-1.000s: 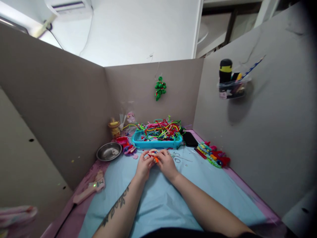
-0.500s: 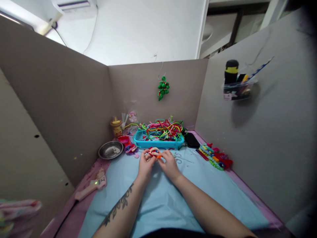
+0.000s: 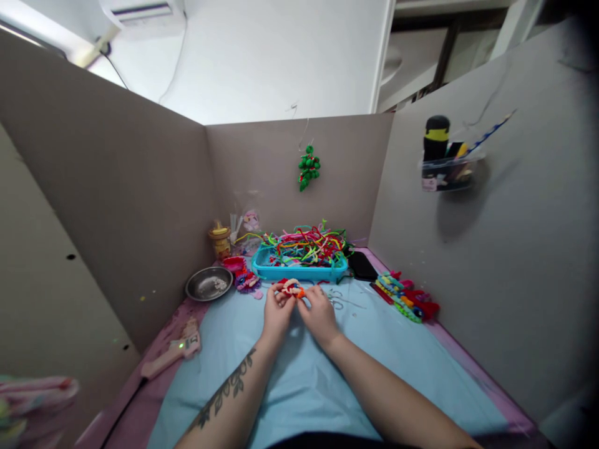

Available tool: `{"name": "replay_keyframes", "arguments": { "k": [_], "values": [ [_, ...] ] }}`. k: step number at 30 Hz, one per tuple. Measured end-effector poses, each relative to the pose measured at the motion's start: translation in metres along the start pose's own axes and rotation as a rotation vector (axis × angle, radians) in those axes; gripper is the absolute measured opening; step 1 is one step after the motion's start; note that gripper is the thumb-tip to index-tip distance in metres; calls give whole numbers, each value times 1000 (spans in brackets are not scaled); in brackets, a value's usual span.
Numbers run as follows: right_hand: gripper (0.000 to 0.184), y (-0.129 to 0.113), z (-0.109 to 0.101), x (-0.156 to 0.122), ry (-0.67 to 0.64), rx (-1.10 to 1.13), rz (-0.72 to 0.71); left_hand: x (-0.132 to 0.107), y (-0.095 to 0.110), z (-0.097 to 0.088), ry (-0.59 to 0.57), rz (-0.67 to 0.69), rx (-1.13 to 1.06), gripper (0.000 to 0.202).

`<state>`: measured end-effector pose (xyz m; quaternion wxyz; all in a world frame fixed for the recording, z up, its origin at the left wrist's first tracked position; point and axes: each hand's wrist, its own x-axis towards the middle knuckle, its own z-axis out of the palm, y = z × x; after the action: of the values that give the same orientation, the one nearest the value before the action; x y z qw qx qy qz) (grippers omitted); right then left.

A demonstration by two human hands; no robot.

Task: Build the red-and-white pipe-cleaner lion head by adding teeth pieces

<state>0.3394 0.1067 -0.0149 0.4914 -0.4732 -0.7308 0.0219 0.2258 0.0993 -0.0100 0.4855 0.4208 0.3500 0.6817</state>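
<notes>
Above the blue table cover, a small fuzzy pipe-cleaner figure point(image 3: 292, 287) in red, cream, blue and orange is pinched between my hands. My left hand point(image 3: 279, 312) grips its left side, with the thumb in front. On the other side, my right hand point(image 3: 319, 312) has thumb and fingertips closed on the orange part. Fingers hide much of the figure's lower half. Just right of my right hand lie scissors point(image 3: 336, 300) on the cover.
Behind my hands stands a blue tray point(image 3: 299, 272) heaped with coloured pipe cleaners. A metal bowl point(image 3: 209, 284) with small white pieces and a pink corded tool point(image 3: 171, 357) are on the left. Finished fuzzy pieces point(image 3: 407, 299) and a black phone point(image 3: 362, 265) lie right. Grey panels enclose three sides.
My thumbs have drawn slightly closer together under the figure, and my right fingers have shifted on its orange part. Everything else stays where it was.
</notes>
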Motion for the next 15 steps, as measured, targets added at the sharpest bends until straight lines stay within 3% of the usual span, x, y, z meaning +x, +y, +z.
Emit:
{"name": "replay_keyframes", "arguments": {
  "k": [6, 15],
  "values": [
    [14, 0, 1, 0, 6, 51, 73, 0, 0, 1, -2, 8, -5, 44],
    [28, -1, -2, -1, -33, 42, -44, -1, 2, 1, 29, -16, -27, 46]
  ]
}}
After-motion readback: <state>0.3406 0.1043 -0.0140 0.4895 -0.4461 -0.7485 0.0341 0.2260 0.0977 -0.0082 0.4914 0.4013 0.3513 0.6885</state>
